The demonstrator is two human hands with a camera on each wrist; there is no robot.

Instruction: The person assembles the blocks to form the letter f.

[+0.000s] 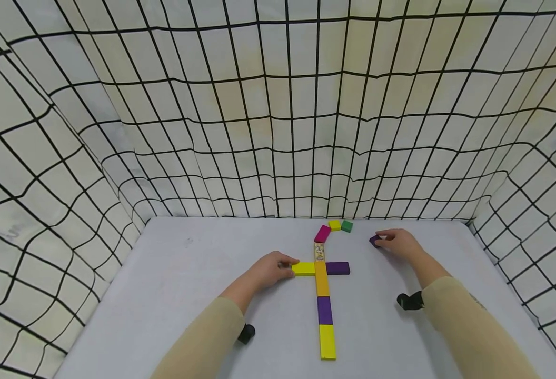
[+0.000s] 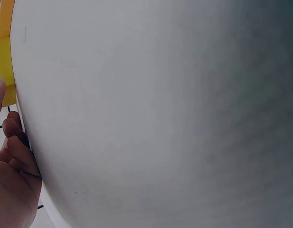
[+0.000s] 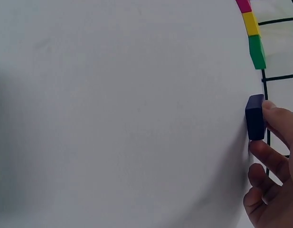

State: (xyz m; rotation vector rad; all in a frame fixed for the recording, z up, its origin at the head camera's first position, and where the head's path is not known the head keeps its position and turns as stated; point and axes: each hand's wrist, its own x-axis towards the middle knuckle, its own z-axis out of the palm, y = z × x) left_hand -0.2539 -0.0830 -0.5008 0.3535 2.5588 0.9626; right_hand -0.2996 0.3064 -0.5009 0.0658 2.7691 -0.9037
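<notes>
My left hand [image 1: 273, 269] is at the left end of a yellow block [image 1: 304, 269], finger and thumb pinching its long sides. That block butts against an orange block [image 1: 322, 279]; a purple block [image 1: 338, 268] lies opposite it. On the right, my right hand [image 1: 398, 243] holds a small dark purple block [image 1: 374, 241] between thumb and fingertip. In the right wrist view this purple block [image 3: 255, 117] is apart from the green block [image 3: 257, 52]. Only part of the left hand [image 2: 15, 185] shows in the left wrist view.
Below the orange block run a purple block [image 1: 325, 310] and a yellow one [image 1: 327, 342]. Above it, a patterned block [image 1: 319, 252] leads to a pink block [image 1: 323, 233], a small yellow block [image 1: 335, 225] and a green block [image 1: 347, 226]. Black grid netting [image 1: 287, 121] surrounds the white table [image 1: 188, 316].
</notes>
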